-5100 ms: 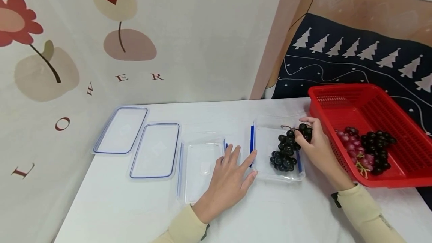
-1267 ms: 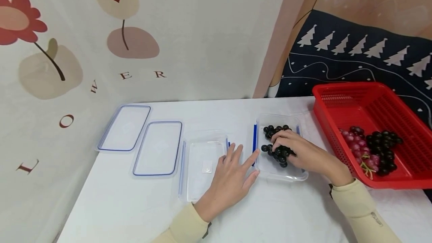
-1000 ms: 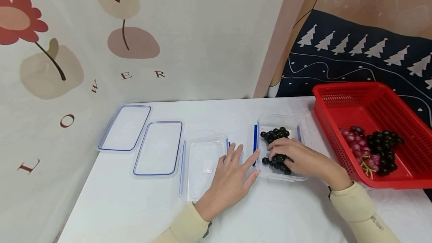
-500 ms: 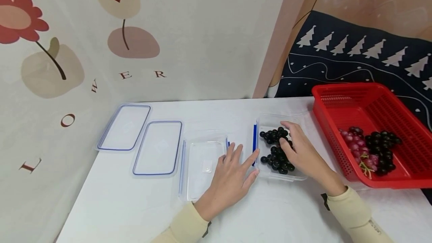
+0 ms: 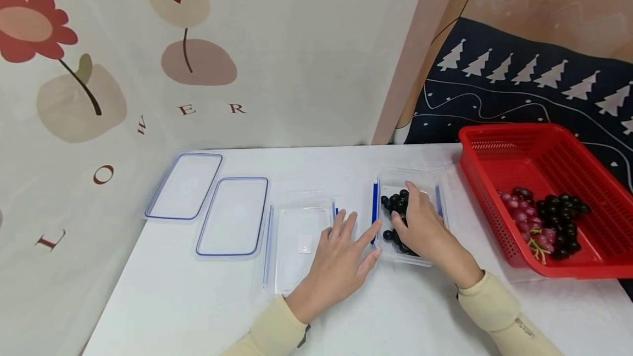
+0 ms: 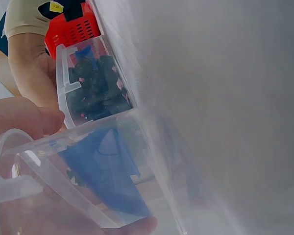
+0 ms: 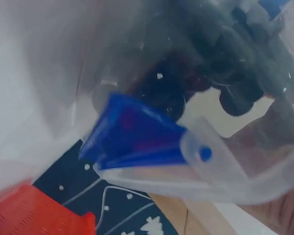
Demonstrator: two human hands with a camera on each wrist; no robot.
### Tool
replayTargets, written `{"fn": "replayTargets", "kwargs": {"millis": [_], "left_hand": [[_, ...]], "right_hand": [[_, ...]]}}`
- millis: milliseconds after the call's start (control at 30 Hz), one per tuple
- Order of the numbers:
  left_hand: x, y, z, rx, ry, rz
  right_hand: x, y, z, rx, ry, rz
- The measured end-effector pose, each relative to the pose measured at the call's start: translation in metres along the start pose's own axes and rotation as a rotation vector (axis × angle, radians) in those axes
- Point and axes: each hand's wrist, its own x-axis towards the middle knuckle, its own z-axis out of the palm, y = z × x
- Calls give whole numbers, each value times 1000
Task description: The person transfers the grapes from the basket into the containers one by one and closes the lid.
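Note:
In the head view my right hand (image 5: 427, 229) is inside the right clear container (image 5: 435, 261). Its thumb and forefinger stand apart over bunches of black grapes (image 5: 395, 202), touching them; the hand covers part of the grapes and its other fingers are hidden. Through the clear wall the right wrist view shows dark grapes (image 7: 159, 90) beside a blue clip (image 7: 137, 134). My left hand (image 5: 333, 268) lies with fingers spread across the right side of the left clear container (image 5: 299, 216), which has no fruit in it. The left wrist view shows its fingertips at this container's rim (image 6: 88, 128).
A red perforated basket (image 5: 494, 216) at the right holds red grapes (image 5: 525, 216) and more black grapes (image 5: 564, 224). Two clear lids with blue seals, a far lid (image 5: 185, 185) and a nearer lid (image 5: 232, 216), lie at the left. A printed cloth backdrop (image 5: 296, 59) stands behind the table.
Earlier my right hand held a black bunch above the right container; these grapes now lie inside it. Over the last half second that hand shifts left over them. The left hand stays put.

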Motion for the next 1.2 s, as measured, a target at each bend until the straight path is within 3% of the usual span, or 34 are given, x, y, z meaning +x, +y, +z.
{"fn": "replayTargets", "kwargs": {"millis": [267, 633, 800, 1067, 1200], "left_hand": [[0, -1, -1, 10, -3, 6], [1, -1, 1, 8, -15, 2], [1, -1, 0, 19, -16, 4], [0, 0, -1, 22, -19, -8], [0, 0, -2, 17, -26, -9]], "right_hand": [[6, 3, 2, 100, -49, 117], [25, 8, 2, 122, -125, 170], [25, 8, 3, 151, -51, 144], [29, 8, 5, 95, 197, 118], [32, 10, 3, 86, 189, 152]]}}
